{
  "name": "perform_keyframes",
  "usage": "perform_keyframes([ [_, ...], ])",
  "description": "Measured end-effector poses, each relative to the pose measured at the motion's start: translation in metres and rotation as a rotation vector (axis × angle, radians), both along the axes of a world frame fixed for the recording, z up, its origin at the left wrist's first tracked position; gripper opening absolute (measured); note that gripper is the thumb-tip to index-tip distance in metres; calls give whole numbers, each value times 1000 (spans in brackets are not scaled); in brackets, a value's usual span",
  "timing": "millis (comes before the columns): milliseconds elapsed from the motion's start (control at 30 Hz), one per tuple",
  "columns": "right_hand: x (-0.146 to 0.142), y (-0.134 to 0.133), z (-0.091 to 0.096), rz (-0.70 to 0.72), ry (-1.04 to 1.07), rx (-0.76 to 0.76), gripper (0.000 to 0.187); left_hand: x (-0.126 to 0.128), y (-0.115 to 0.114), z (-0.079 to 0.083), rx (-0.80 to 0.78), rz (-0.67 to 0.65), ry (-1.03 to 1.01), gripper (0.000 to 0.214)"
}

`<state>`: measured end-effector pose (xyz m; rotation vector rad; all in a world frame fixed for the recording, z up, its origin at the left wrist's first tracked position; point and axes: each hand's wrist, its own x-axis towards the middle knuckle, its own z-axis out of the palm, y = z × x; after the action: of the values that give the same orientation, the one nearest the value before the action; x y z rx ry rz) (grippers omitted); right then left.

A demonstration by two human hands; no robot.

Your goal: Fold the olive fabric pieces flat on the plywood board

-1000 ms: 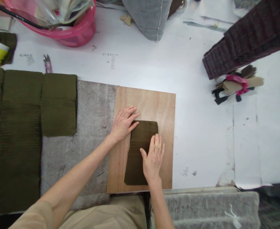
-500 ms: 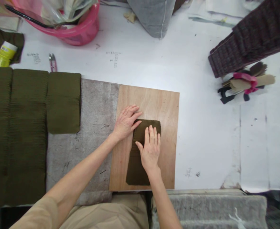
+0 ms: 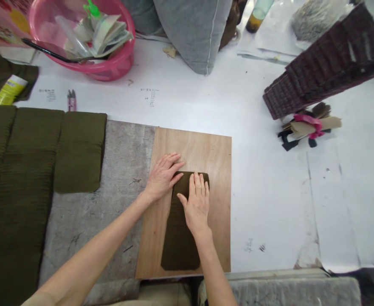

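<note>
Laying my right hand [image 3: 197, 206] across the olive fabric panel [image 3: 178, 242], fingers extended and grasping nothing, presumably so the palm spread pressure evenly. My left hand [image 3: 163, 176], fingers likewise unclenched, met the panel's far left corner, apparently as a steadying stop. Panel lay on the plywood board [image 3: 217, 204], probably for firm backing; matching olive stacks [image 3: 80, 148] sat left on grey cloth [image 3: 123, 157], plausibly for easy reach.

1. Cloth [image 3: 182, 242]: dark olive.
2. Board [image 3: 218, 204]: light brown, wood-grained.
3. Stacks [image 3: 30, 170]: olive, finely lined.
4. Mat [image 3: 126, 153]: mottled grey, black marks.
5. Worktop [image 3: 263, 199]: white, dark handwriting.
6. Basin [image 3: 110, 70]: pink.
7. Tube [image 3: 10, 90]: yellow, white end.
8. Pile [image 3: 323, 68]: dark maroon, banded.
9. Bundle [image 3: 301, 128]: tan, brown and black, magenta-banded.
</note>
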<state>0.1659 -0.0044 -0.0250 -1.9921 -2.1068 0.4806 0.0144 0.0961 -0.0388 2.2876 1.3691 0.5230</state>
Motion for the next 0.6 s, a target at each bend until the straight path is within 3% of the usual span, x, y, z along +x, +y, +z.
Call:
perform_keyframes([
  [67,0,4,-6,23,-14,-3,70,0,0,-1,-3,10,-12,35],
  [200,-1,-61,-1,77,-33,-45,68,0,-1,-1,-10,26,-43,31],
  [267,-1,-80,7,79,-23,-58,67,0,0,0,-18,42,-58,30],
  [333,0,-67,12,74,-4,-45,66,0,4,3,-33,57,-62,28],
  [433,-2,-13,9,39,9,9,67,0,16,10,-79,36,-15,30],
  [500,-3,8,2,51,5,11,68,0,26,15,-107,3,41,35],
  [600,-6,-14,-5,96,-8,-14,69,0,34,19,-119,-25,88,40],
])
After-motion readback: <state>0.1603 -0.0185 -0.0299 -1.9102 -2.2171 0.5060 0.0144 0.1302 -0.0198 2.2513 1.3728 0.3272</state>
